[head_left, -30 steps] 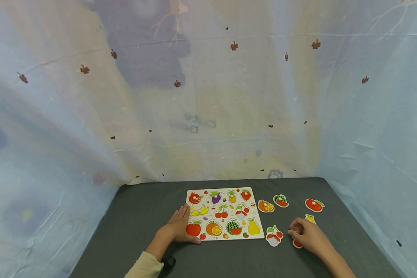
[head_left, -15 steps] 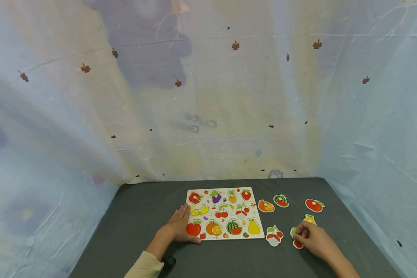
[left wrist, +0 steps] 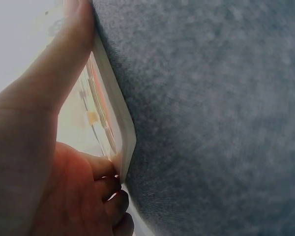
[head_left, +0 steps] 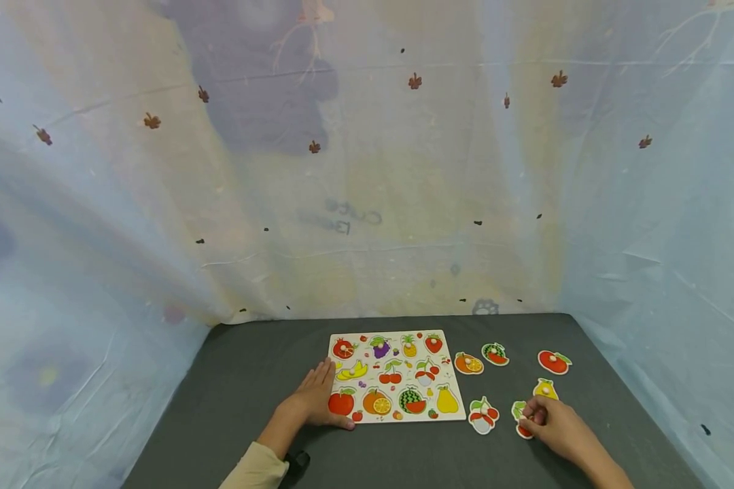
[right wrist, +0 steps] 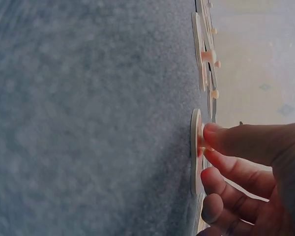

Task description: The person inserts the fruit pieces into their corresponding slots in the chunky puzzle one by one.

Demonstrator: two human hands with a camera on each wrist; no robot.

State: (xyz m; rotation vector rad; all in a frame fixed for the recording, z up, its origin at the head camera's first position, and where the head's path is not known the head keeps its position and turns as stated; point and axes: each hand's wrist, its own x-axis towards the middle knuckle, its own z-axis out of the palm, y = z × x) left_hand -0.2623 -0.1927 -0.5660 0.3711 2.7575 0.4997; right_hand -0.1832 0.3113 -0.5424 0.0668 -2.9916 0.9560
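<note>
The right hand [head_left: 552, 422] pinches the knob [right wrist: 202, 142] of a red-and-green fruit piece [head_left: 519, 411], thumb and fingertips closed around it, the piece lying beneath them at the table [head_left: 367, 455]. Just beyond this hand is the pear piece [head_left: 546, 387]; farther beyond, the leafy red piece [head_left: 554, 362]. Near its left lies a cherry piece [head_left: 482, 416]. The left hand [head_left: 315, 397], fingers extended, rests against the near-left edges of the puzzle board [head_left: 407, 380], which lies to its right.
</note>
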